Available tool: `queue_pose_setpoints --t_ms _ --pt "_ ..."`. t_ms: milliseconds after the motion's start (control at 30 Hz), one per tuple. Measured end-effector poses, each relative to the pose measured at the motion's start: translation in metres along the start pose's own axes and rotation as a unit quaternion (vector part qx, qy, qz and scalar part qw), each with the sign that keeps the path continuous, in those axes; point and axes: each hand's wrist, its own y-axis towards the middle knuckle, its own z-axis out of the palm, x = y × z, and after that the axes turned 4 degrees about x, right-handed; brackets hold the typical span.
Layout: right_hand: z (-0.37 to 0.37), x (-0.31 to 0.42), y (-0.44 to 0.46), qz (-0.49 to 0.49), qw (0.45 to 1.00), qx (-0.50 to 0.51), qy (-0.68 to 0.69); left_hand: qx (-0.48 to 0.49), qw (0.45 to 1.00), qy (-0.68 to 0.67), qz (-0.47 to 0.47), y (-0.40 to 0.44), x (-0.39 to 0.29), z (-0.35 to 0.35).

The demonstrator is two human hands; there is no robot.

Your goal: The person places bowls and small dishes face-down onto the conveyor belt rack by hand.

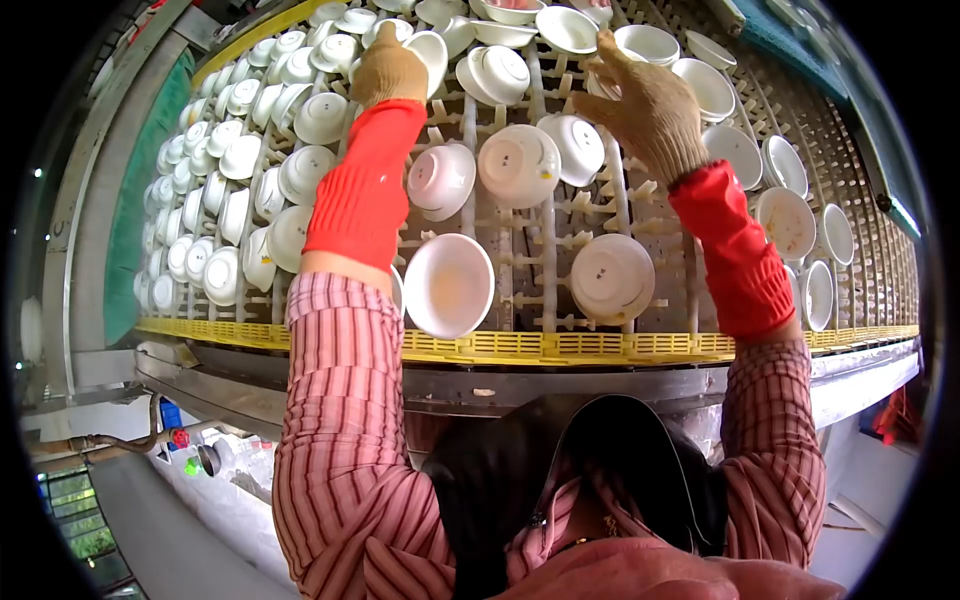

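My left hand point(389, 72), in a tan knit glove with a red cuff, is closed on the edge of a tilted white bowl point(430, 58) at the far side of the rack. To the right, my right hand point(648, 108), gloved the same way, has its thumb and fingers spread apart beside a partly hidden white bowl point(601, 86). Nearer me are an upside-down bowl point(519, 166), another bowl point(441, 181) and a bowl with its inside facing me point(449, 287). One more bowl point(613, 278) shows its base below my right hand.
The pegged conveyor rack point(508, 232) carries dense rows of white bowls point(240, 157) on the left. More bowls point(786, 222) lean between pegs on the right. A yellow slotted edge point(570, 347) and a metal rail point(520, 388) run between the rack and my body.
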Motion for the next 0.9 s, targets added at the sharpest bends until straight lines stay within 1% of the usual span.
queue_pose_setpoints --t_ms 67,100,133,200,233,333,367,467,500,600,633,700,733,767,800,833,900 --pt "0.013 -0.018 0.004 -0.010 0.996 0.064 -0.065 -0.013 0.996 0.028 0.088 -0.020 0.010 0.000" --pt "0.021 -0.029 0.005 0.001 0.991 0.092 -0.098 -0.024 0.990 0.041 0.131 -0.032 0.010 -0.007" --pt "0.027 -0.040 0.007 0.015 0.990 0.099 -0.100 0.012 0.985 0.016 0.173 -0.050 0.010 -0.012" --pt "0.032 -0.047 0.005 0.050 0.987 0.116 -0.099 0.079 0.966 0.089 0.228 -0.077 0.004 -0.015" --pt "0.034 -0.051 0.003 0.063 0.983 0.120 -0.121 0.174 0.963 0.125 0.161 -0.076 0.001 -0.023" --pt "-0.003 -0.034 0.011 0.115 0.951 0.278 -0.070 0.270 0.934 0.144 0.183 -0.089 -0.013 -0.052" --pt "-0.003 -0.037 0.008 0.152 0.959 0.238 -0.017 0.234 0.940 0.129 0.212 -0.096 -0.016 -0.055" --pt "-0.010 -0.041 0.002 0.222 0.953 0.186 0.086 0.303 0.924 0.154 0.176 -0.082 -0.042 -0.064" --pt "-0.024 -0.040 0.006 0.204 0.947 0.241 0.054 0.241 0.943 0.155 0.171 -0.074 -0.043 -0.052" --pt "-0.021 -0.068 -0.017 0.019 0.978 0.204 0.049 0.108 0.983 0.029 0.148 -0.052 -0.058 -0.013" --pt "-0.018 -0.088 -0.025 -0.229 0.964 0.116 -0.072 0.126 0.985 0.007 0.114 -0.042 -0.061 0.002" --pt "-0.028 -0.086 -0.028 -0.187 0.971 0.146 0.028 0.160 0.985 -0.034 0.052 -0.026 -0.071 0.027" --pt "-0.034 -0.082 -0.031 -0.164 0.970 0.160 0.078 0.193 0.981 -0.010 0.014 -0.023 -0.080 0.033" --pt "-0.047 -0.068 -0.029 -0.122 0.975 0.174 0.061 0.225 0.974 0.015 -0.023 -0.021 -0.095 0.030" --pt "-0.041 -0.068 -0.023 -0.126 0.983 0.127 0.034 0.259 0.963 0.041 -0.059 -0.022 -0.104 0.030" --pt "-0.032 -0.074 -0.015 -0.127 0.989 0.081 0.008 0.145 0.988 -0.008 -0.044 -0.033 -0.106 0.032" --pt "-0.022 -0.075 0.000 -0.131 0.991 -0.004 -0.037 0.125 0.989 -0.057 -0.048 -0.024 -0.098 0.036"
